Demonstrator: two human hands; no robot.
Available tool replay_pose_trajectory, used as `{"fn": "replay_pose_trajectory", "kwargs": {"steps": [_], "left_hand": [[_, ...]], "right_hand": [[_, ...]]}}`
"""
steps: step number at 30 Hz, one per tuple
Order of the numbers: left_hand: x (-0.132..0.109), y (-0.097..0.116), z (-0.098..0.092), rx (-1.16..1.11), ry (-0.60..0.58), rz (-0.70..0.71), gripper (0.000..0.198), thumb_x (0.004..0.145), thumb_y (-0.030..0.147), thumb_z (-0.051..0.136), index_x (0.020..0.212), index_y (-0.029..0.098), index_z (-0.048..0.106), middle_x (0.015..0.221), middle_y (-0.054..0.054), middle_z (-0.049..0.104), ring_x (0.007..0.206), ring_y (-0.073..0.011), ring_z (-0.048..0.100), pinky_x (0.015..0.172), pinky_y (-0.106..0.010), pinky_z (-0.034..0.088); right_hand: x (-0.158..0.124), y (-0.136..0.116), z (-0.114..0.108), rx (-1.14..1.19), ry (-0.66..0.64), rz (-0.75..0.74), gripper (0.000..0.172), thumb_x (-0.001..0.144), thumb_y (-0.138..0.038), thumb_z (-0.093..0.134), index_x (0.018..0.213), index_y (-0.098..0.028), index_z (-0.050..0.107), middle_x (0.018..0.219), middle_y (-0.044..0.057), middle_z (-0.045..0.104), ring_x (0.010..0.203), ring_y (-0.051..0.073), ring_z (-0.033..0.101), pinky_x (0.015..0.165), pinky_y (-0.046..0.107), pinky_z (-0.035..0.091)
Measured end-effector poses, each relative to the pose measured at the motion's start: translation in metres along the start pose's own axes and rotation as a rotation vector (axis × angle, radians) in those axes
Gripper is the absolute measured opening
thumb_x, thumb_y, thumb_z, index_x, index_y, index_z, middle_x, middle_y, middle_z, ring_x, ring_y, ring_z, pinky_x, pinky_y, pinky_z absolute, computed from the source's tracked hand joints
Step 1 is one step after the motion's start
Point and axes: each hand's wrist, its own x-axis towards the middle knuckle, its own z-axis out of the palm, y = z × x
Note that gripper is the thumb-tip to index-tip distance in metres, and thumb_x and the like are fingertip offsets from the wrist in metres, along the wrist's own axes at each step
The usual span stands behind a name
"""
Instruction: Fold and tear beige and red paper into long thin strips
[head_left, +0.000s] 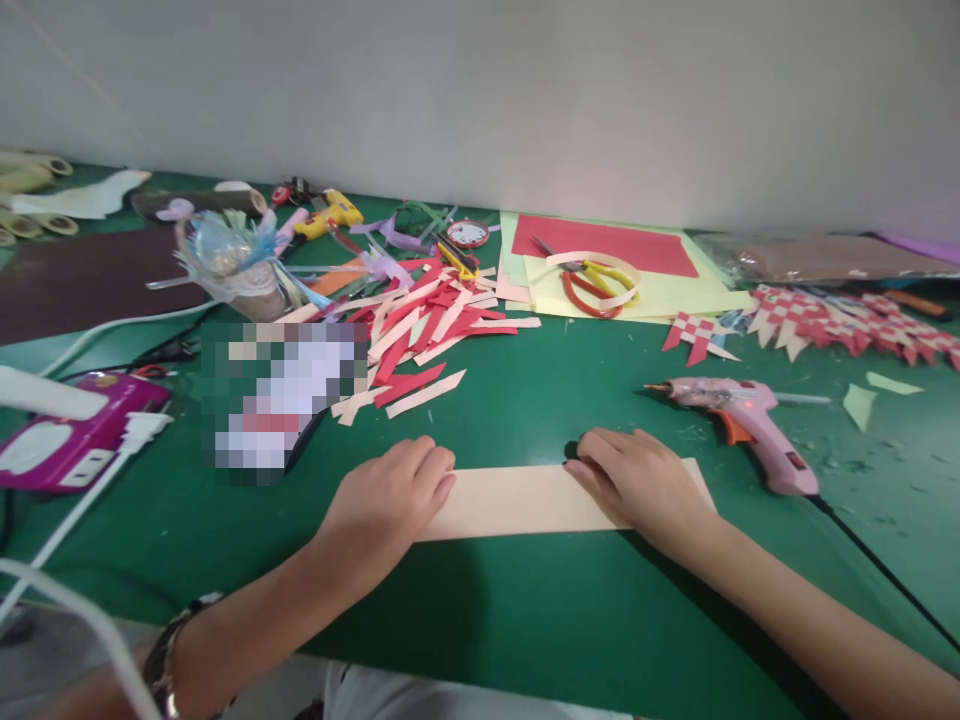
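A cream paper strip (517, 503), long and flat-looking, lies crosswise near the front of the green table. My left hand (394, 490) grips its left end, with the fingers curled and the thumb resting on the paper. Toward the other end, my right hand (637, 482) is closed on the strip's upper edge, and a corner sticks out behind the wrist. The fingertips of both hands are partly hidden. To the right of my right hand lies a pink glue gun (757, 420) with a small red light showing.
Loose red and cream paper strips (427, 330) are heaped beyond my hands. Red-and-yellow-handled pliers (600, 285) rest on coloured sheets (660, 300). Woven red-and-white pieces (847, 325) lie at right. A purple power strip (82, 430) with cables sits left, near a pixelated object (289, 400).
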Motion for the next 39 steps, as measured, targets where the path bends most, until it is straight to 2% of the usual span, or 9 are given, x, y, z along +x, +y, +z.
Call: {"fn": "replay_pose_trajectory", "kwargs": {"steps": [4,7,9,15,19,23,29,34,39], "left_hand": [[-0.001,0.007,0.001,0.023,0.073,0.165,0.027,0.088,0.010,0.034,0.101,0.014,0.057,0.102,-0.008,0.061,0.091,-0.0184,0.055,0.078,-0.032,0.039],[-0.001,0.019,-0.001,-0.112,-0.028,0.384,0.036,0.092,0.020,0.032,0.127,0.018,0.043,0.136,-0.004,0.043,0.122,-0.0176,0.038,0.101,-0.033,0.027],[0.000,0.027,-0.004,-0.169,-0.089,0.424,0.044,0.093,0.035,0.031,0.135,0.019,0.034,0.144,-0.002,0.031,0.130,-0.0170,0.028,0.105,-0.033,0.022],[0.002,0.044,-0.011,-0.150,-0.092,0.393,0.059,0.088,0.045,0.040,0.137,0.013,0.030,0.145,-0.005,0.030,0.133,-0.0191,0.023,0.105,-0.033,0.025],[0.004,0.048,-0.004,-0.118,-0.010,0.367,0.048,0.092,0.028,0.035,0.136,0.010,0.030,0.145,-0.008,0.028,0.132,-0.0215,0.026,0.107,-0.035,0.021],[0.000,0.042,0.002,-0.249,-0.061,0.351,0.049,0.092,0.038,0.034,0.136,0.014,0.033,0.144,-0.007,0.031,0.132,-0.0209,0.027,0.107,-0.038,0.022],[-0.006,0.024,-0.006,-0.423,-0.210,0.348,0.059,0.086,0.046,0.044,0.138,0.022,0.029,0.146,-0.008,0.027,0.133,-0.0255,0.022,0.106,-0.048,0.022],[-0.011,0.015,-0.007,-0.469,-0.219,0.420,0.064,0.086,0.053,0.040,0.139,0.019,0.027,0.145,-0.008,0.028,0.134,-0.0243,0.021,0.106,-0.045,0.024],[-0.016,0.012,-0.007,-0.475,-0.240,0.395,0.065,0.086,0.055,0.037,0.139,0.019,0.026,0.145,-0.007,0.027,0.134,-0.0251,0.019,0.106,-0.048,0.020]], "right_hand": [[0.000,0.001,0.000,0.006,-0.026,-0.020,0.029,0.091,-0.027,0.037,0.066,-0.018,0.050,0.059,-0.001,0.056,0.052,0.012,0.048,0.054,0.026,0.025],[0.000,0.002,-0.001,0.004,-0.042,-0.035,0.029,0.091,-0.029,0.037,0.067,-0.019,0.049,0.060,-0.001,0.056,0.054,0.012,0.050,0.055,0.026,0.025],[0.000,0.002,-0.001,0.012,-0.046,-0.040,0.028,0.091,-0.029,0.037,0.067,-0.019,0.048,0.060,-0.001,0.056,0.054,0.012,0.050,0.055,0.026,0.025],[-0.002,0.003,0.001,0.036,-0.004,-0.038,0.029,0.091,-0.030,0.037,0.066,-0.019,0.049,0.060,-0.001,0.056,0.053,0.012,0.049,0.055,0.025,0.026],[-0.003,0.002,0.002,0.085,0.056,-0.055,0.028,0.090,-0.029,0.040,0.065,-0.018,0.047,0.057,-0.002,0.053,0.049,0.011,0.045,0.055,0.024,0.027],[-0.002,0.001,0.001,0.105,0.069,-0.036,0.027,0.088,-0.028,0.042,0.063,-0.019,0.047,0.055,-0.003,0.051,0.048,0.010,0.043,0.054,0.024,0.027],[-0.002,0.000,0.001,0.078,0.069,-0.027,0.028,0.089,-0.027,0.041,0.064,-0.019,0.050,0.057,-0.002,0.054,0.050,0.010,0.046,0.054,0.024,0.029],[-0.001,0.000,0.001,0.065,0.083,-0.031,0.030,0.090,-0.028,0.039,0.063,-0.019,0.050,0.057,-0.001,0.055,0.051,0.011,0.047,0.055,0.024,0.030],[-0.002,0.001,0.002,0.050,0.069,-0.029,0.030,0.090,-0.028,0.038,0.064,-0.019,0.050,0.059,0.000,0.058,0.051,0.012,0.048,0.055,0.024,0.030]]}}
